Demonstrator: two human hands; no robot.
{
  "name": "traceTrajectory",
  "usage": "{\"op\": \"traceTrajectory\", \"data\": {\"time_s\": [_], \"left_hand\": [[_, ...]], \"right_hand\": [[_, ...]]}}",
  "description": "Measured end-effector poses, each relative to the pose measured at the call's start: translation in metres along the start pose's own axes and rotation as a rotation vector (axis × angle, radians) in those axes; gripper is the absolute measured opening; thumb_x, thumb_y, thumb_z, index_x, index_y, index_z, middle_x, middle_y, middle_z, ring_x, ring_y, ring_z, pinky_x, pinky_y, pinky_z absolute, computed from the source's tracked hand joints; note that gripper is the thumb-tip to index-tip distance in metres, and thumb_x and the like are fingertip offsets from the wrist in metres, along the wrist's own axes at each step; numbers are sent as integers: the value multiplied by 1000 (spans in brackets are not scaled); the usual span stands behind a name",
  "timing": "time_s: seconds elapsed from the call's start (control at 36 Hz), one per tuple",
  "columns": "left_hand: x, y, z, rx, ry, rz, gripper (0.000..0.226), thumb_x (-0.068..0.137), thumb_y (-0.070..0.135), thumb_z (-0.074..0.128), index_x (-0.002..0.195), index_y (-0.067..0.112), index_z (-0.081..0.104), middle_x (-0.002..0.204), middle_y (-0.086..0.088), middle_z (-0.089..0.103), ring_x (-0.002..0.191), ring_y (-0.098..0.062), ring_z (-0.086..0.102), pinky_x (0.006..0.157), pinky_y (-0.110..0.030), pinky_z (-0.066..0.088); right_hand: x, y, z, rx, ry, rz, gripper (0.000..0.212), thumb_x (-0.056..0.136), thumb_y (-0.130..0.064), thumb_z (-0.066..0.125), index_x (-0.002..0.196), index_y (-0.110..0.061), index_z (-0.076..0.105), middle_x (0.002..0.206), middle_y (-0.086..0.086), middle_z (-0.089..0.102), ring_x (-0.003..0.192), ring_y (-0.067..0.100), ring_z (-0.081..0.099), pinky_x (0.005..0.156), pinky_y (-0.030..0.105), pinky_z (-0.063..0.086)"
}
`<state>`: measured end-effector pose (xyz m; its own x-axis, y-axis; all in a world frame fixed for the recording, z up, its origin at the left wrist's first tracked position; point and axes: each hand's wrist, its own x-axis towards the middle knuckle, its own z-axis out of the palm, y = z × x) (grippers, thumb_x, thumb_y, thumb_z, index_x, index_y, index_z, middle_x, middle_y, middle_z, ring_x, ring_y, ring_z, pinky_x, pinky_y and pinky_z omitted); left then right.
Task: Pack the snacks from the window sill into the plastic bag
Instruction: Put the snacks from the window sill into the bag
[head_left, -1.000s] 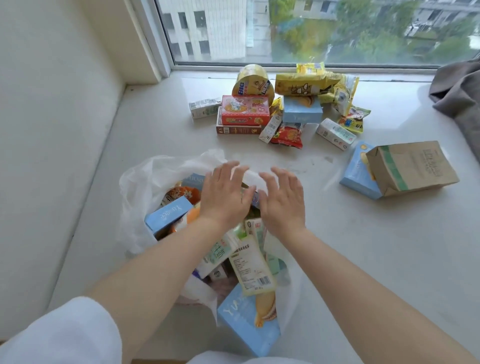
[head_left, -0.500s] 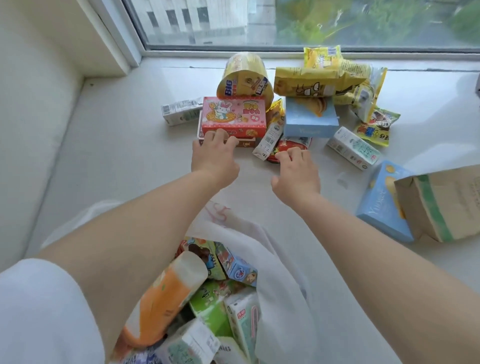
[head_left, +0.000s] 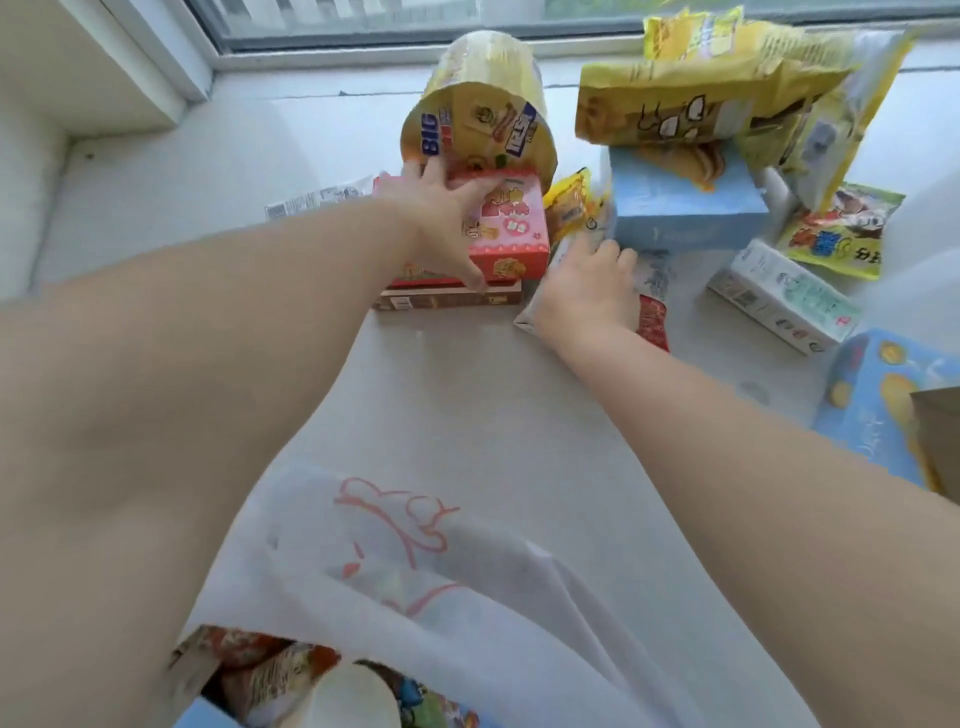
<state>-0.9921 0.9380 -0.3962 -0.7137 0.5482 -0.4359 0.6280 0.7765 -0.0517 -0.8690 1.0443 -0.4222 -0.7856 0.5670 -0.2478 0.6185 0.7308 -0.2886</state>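
Snacks lie in a pile on the white window sill (head_left: 457, 395). My left hand (head_left: 441, 213) grips the pink box (head_left: 511, 234) from above, thumb on its front face, fingers over its back edge. That box lies on a flat brown box (head_left: 447, 300). My right hand (head_left: 587, 291) lies over a slim white box (head_left: 525, 321), fingers curled round its far side, beside a red packet (head_left: 652, 322). The white plastic bag (head_left: 415, 545), with a red drawing on it, sits near me between my forearms, and several snacks (head_left: 311, 680) show in its mouth.
A tipped yellow noodle cup (head_left: 483, 119) leans behind the pink box. To the right are a yellow bag (head_left: 701, 104), a light blue box (head_left: 685, 208), a white carton (head_left: 779, 296), a green packet (head_left: 841, 228), another blue box (head_left: 878, 410) and a brown paper bag (head_left: 940, 441). The window frame (head_left: 218, 47) closes the back.
Both hands left the bag and reached forward to the pile. The left now holds the pink box; the right has come down over the slim white box. The view moved closer.
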Motion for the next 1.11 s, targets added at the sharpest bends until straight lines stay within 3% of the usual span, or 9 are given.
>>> {"op": "traceTrajectory", "data": {"time_s": [0.08, 0.19, 0.42, 0.56, 0.67, 0.78, 0.92, 1.0, 1.11], "left_hand": [[2, -11, 13, -16, 21, -19, 114, 62, 72, 68, 139, 54, -15, 152, -13, 13, 135, -37, 20, 107, -50, 28], [0, -16, 33, -74, 126, -9, 109, 65, 68, 66, 140, 54, -12, 149, -10, 16, 134, -36, 19, 111, -50, 17], [5, -19, 42, -136, 193, 6, 105, 66, 66, 66, 142, 53, -6, 149, -8, 14, 135, -33, 15, 113, -50, 10], [6, -29, 38, -144, 163, 9, 107, 65, 61, 69, 141, 54, -5, 148, -7, 15, 135, -33, 17, 112, -48, 12], [3, -42, 38, -142, 143, -14, 107, 65, 59, 71, 141, 54, -4, 146, -7, 18, 134, -33, 18, 112, -48, 14], [-1, -51, 37, -130, 131, -39, 107, 66, 59, 72, 141, 54, -4, 146, -8, 18, 133, -33, 19, 111, -47, 16], [-11, -56, 42, -130, 121, -76, 107, 67, 60, 71, 142, 53, -5, 147, -8, 18, 134, -32, 19, 112, -47, 17], [-13, -57, 42, -114, 119, -78, 107, 67, 62, 69, 142, 53, -6, 147, -8, 17, 135, -32, 19, 112, -47, 17], [-11, -58, 43, -98, 111, -77, 109, 66, 64, 68, 141, 54, -10, 148, -9, 15, 134, -33, 18, 111, -48, 18]], "right_hand": [[13, -4, 1, 178, 12, 86, 48, 96, -20, 36, 142, -5, 27, 138, 19, 39, 126, 34, 38, 103, 41, 33], [29, -8, 1, 384, 23, 169, 49, 101, -22, 27, 148, -15, 15, 140, 12, 44, 122, 33, 46, 98, 39, 38], [68, 1, 4, 407, -78, 302, 77, 86, -56, 55, 140, -8, 27, 138, 12, 45, 124, 30, 47, 93, 37, 42], [80, 1, -7, 241, -224, 247, 65, 78, -50, 68, 122, -5, 49, 104, 8, 58, 90, 24, 55, 58, 28, 42], [75, 4, -10, 70, -256, 194, 57, 82, -38, 69, 122, -2, 50, 115, 14, 57, 107, 29, 58, 80, 32, 48], [65, 5, -8, 305, -199, 291, 54, 76, -26, 77, 119, -8, 49, 116, 9, 59, 103, 26, 61, 72, 31, 48], [53, -7, -1, 269, -1, 18, 50, 81, -12, 70, 123, -11, 44, 116, 10, 58, 109, 27, 54, 86, 35, 45], [59, -6, -2, 144, 4, -170, 40, 84, -16, 66, 119, -10, 50, 118, 12, 57, 112, 28, 50, 85, 33, 41], [80, 1, -3, -43, -37, -307, 59, 80, -46, 65, 129, -18, 50, 138, 8, 40, 128, 29, 30, 101, 36, 30]]}}
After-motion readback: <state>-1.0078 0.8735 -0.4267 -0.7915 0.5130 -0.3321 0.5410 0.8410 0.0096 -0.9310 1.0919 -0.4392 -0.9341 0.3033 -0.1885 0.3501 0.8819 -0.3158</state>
